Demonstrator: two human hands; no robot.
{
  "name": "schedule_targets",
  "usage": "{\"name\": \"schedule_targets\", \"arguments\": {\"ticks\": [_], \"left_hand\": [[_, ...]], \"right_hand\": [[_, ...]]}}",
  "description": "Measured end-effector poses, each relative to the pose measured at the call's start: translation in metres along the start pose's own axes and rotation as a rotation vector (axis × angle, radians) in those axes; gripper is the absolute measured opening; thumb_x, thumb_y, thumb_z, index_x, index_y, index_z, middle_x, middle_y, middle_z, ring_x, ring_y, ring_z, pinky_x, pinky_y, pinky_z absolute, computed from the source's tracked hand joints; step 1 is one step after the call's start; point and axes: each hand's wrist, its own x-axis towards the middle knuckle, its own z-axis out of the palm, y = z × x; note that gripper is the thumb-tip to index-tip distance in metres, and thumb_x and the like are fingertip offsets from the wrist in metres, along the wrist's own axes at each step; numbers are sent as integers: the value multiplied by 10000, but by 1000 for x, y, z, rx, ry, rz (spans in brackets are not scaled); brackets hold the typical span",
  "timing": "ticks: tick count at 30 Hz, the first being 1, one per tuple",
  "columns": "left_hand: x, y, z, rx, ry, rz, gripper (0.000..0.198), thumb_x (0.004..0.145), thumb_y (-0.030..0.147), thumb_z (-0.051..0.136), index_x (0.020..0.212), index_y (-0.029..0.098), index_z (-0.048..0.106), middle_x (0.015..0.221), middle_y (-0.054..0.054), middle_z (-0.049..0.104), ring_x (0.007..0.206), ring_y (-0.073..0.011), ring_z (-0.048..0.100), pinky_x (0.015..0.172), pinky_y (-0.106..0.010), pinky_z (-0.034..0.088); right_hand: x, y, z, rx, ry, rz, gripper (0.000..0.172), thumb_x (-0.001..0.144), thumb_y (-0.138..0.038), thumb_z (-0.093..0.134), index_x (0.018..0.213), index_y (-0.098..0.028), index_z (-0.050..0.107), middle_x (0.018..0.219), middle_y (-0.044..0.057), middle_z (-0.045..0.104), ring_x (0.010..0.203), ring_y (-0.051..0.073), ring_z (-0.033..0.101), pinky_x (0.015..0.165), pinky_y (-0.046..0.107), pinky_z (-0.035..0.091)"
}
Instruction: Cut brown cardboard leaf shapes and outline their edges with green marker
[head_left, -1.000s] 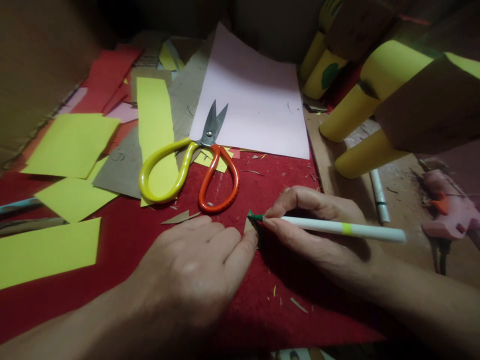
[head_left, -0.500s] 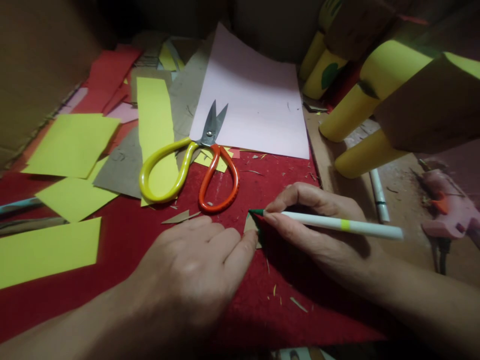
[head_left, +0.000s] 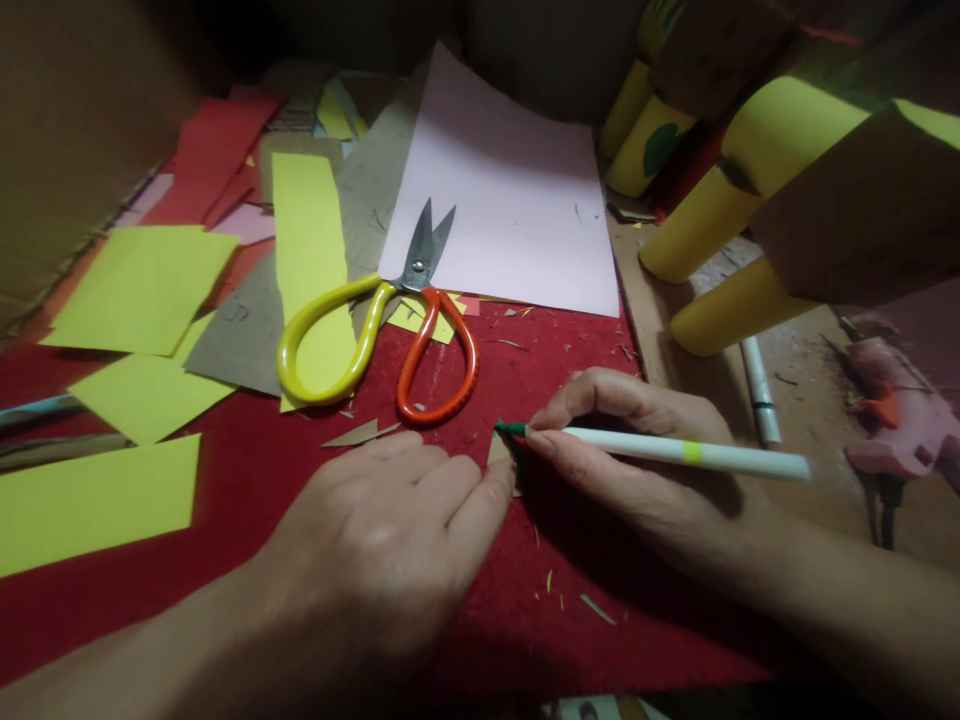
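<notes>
My right hand (head_left: 645, 440) grips a white marker (head_left: 645, 443) with a green tip and a yellow-green band, pinched near its front end. The tip touches the top edge of a small piece of cardboard (head_left: 501, 450), which bears some green colour. My left hand (head_left: 397, 530) lies over the red surface with its fingers curled under, and one fingertip presses the cardboard piece. Most of that piece is hidden below the hand. Scissors (head_left: 418, 267) with one yellow and one orange-red handle lie just beyond my left hand, blades slightly apart.
A pale pink sheet (head_left: 510, 190) lies behind the scissors. Yellow paper (head_left: 142, 290), red paper (head_left: 217, 150) and grey card (head_left: 247, 335) spread over the left. Yellow tubes (head_left: 712, 220) joined to cardboard stand at the right, near another marker (head_left: 760, 395) and a pink glue gun (head_left: 892, 410).
The marker has moved very slightly, its tip staying at the cardboard's top edge. My left hand has kept its place.
</notes>
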Motion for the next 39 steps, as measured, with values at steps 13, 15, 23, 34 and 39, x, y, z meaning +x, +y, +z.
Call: {"name": "schedule_targets", "arguments": {"ticks": [13, 15, 23, 34, 39], "left_hand": [[-1, 2, 5, 4, 66, -23, 298, 928, 100, 328, 1055, 45, 592, 629, -34, 590, 549, -204, 516, 519, -355, 404], [-1, 2, 5, 10, 58, -26, 296, 929, 100, 329, 1065, 48, 587, 636, -32, 594, 552, -204, 520, 527, -357, 405], [0, 1, 7, 34, 79, -18, 314, 940, 111, 311, 1046, 63, 602, 614, -18, 583, 543, -176, 488, 526, -330, 369], [1, 0, 6, 17, 76, -15, 311, 927, 111, 327, 1031, 61, 615, 620, -26, 592, 548, -185, 512, 527, -341, 386], [0, 1, 6, 41, 73, -17, 307, 928, 105, 326, 1028, 65, 614, 614, -23, 591, 544, -183, 498, 528, -339, 385]], "right_hand": [[0, -3, 0, -38, 33, 5, 116, 817, -153, 656, 725, -203, 607, 626, -37, 648, 536, 79, 569, 456, 138, 435], [0, -3, 1, -40, 37, 9, 108, 824, -157, 658, 739, -207, 612, 631, -39, 649, 541, 77, 571, 460, 135, 436], [-1, -1, 0, -10, 9, 22, 95, 827, -159, 660, 759, -208, 614, 665, -38, 654, 561, 81, 581, 476, 143, 444], [-1, -2, 0, -37, 42, 29, 105, 825, -186, 662, 730, -203, 621, 656, -14, 665, 549, 102, 589, 461, 170, 449], [-1, -2, 0, -39, 26, 18, 92, 835, -195, 663, 754, -212, 622, 666, -23, 666, 558, 97, 592, 469, 163, 448]]}}
